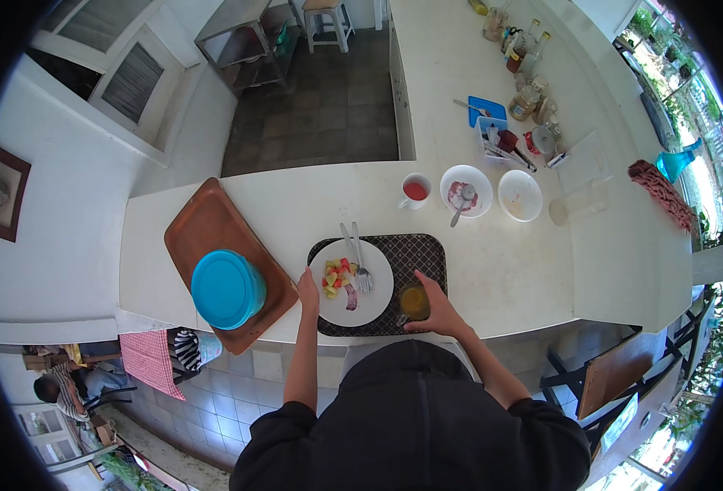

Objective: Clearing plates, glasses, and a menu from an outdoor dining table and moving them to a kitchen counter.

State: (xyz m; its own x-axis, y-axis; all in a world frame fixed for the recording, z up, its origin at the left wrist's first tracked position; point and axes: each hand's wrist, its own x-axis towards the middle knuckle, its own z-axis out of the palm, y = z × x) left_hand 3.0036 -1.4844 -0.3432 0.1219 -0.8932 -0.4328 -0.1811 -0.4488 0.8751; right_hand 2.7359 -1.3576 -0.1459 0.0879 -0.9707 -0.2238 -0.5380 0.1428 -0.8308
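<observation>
A white plate (374, 310) with diced fruit (336, 276), a fork (363, 273) and a second metal utensil (348, 240) rests on a dark patterned tray (432, 251). A small purple-and-white piece (351, 297) lies below the fruit. My left hand (308, 289) is against the left rim of the plate, beside the tray's edge; its grip is hidden. Around the right side of a glass mug (415, 302) of amber drink, my right hand (438, 310) curves with thumb and fingers spread apart. Whether it touches the glass is unclear.
Left of me, a brown tray (205, 227) carries a blue-lidded container (226, 288). Beyond stand a cup of red drink (415, 189), two white bowls (483, 205) (521, 196), a cutlery box (493, 138) and several jars (523, 103). A person (67, 386) sits behind at lower left.
</observation>
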